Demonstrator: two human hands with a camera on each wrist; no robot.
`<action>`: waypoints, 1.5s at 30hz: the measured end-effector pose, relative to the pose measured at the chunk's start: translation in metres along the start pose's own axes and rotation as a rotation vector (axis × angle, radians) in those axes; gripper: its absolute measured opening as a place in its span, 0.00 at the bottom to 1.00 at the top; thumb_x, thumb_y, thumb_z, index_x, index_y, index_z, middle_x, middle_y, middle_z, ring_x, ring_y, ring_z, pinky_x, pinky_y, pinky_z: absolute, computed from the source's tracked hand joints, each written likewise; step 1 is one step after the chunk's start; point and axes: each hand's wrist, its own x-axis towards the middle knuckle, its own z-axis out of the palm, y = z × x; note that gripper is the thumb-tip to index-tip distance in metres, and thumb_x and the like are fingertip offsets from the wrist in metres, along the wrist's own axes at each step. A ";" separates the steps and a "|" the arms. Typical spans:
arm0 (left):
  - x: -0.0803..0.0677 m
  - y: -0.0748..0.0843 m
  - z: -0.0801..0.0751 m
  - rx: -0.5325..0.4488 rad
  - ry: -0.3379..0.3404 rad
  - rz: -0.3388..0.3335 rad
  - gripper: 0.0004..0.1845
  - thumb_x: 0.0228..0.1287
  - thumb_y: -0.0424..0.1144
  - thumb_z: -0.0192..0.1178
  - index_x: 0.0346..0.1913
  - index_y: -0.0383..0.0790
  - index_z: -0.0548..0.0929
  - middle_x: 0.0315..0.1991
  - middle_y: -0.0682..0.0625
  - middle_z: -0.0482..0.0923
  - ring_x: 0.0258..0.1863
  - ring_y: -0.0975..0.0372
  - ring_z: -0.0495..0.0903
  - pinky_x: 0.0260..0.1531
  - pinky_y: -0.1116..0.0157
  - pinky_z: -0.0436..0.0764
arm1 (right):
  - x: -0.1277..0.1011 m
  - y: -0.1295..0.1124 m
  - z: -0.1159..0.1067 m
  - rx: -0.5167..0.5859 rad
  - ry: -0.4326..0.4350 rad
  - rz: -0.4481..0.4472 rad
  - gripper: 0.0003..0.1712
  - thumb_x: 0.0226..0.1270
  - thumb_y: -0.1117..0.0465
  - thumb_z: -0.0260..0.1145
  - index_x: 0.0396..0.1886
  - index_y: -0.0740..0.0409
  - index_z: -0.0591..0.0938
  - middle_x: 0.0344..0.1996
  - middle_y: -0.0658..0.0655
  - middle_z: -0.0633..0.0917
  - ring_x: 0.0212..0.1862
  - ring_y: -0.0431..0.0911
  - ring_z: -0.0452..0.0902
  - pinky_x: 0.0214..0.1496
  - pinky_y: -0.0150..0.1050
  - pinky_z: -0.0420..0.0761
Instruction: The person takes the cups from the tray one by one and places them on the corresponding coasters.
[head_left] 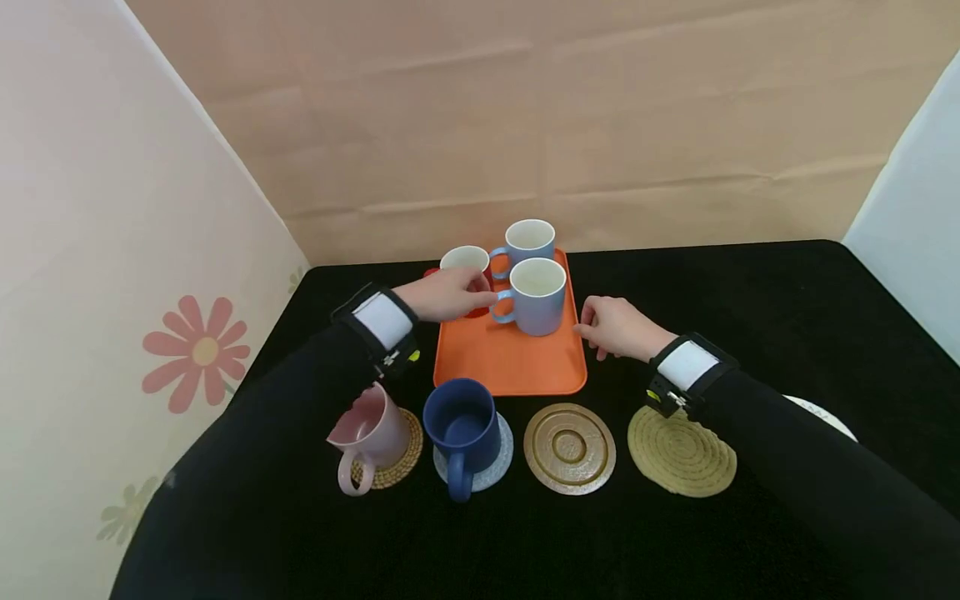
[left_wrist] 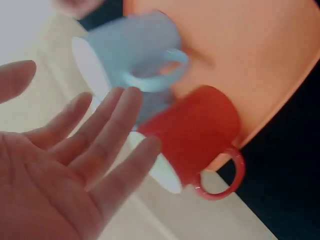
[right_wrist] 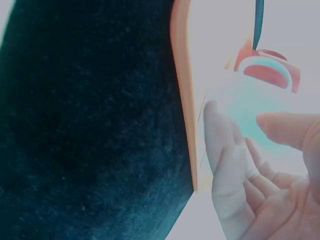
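The left hand (head_left: pixel 448 293) was spread loose beside the red mug (left_wrist: pixel 200 131), fingers straight and grasping nothing, though whether a fingertip brushed the mug I couldn't quite tell. That mug stood at the far left corner of the orange tray (head_left: pixel 510 360), next to two light blue mugs (head_left: pixel 536 293). The right hand (head_left: pixel 617 327) lay relaxed at the tray's right edge, fingers uncurled. Nearer stood a pink mug (head_left: pixel 367 433) and a dark blue mug (head_left: pixel 462 429) on coasters.

Both arms reach forward in black sleeves with wrist bands. The left hand (head_left: pixel 447 294) is open, fingers (left_wrist: pixel 107 132) straight. The right hand (head_left: pixel 617 327) lies relaxed, fingers loosely bent.
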 end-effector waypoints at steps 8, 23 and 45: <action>0.039 -0.007 0.020 0.079 0.002 -0.081 0.26 0.72 0.49 0.53 0.59 0.29 0.69 0.43 0.41 0.73 0.44 0.53 0.73 0.42 0.64 0.70 | -0.010 -0.002 0.009 -0.071 0.058 -0.043 0.09 0.71 0.59 0.62 0.37 0.62 0.76 0.24 0.54 0.79 0.23 0.44 0.76 0.26 0.39 0.76; 0.046 -0.017 0.040 0.148 0.138 -0.041 0.12 0.67 0.42 0.62 0.33 0.35 0.82 0.25 0.48 0.77 0.29 0.58 0.74 0.29 0.68 0.71 | -0.017 -0.006 0.021 -0.067 0.047 -0.109 0.07 0.70 0.59 0.62 0.35 0.58 0.77 0.22 0.52 0.78 0.22 0.43 0.74 0.24 0.38 0.73; 0.033 0.008 0.055 0.077 -0.080 0.268 0.15 0.62 0.42 0.68 0.48 0.38 0.85 0.36 0.51 0.84 0.34 0.63 0.81 0.36 0.73 0.78 | -0.028 -0.004 0.024 -0.130 0.100 -0.200 0.07 0.68 0.59 0.64 0.31 0.56 0.78 0.19 0.48 0.75 0.22 0.42 0.70 0.24 0.38 0.69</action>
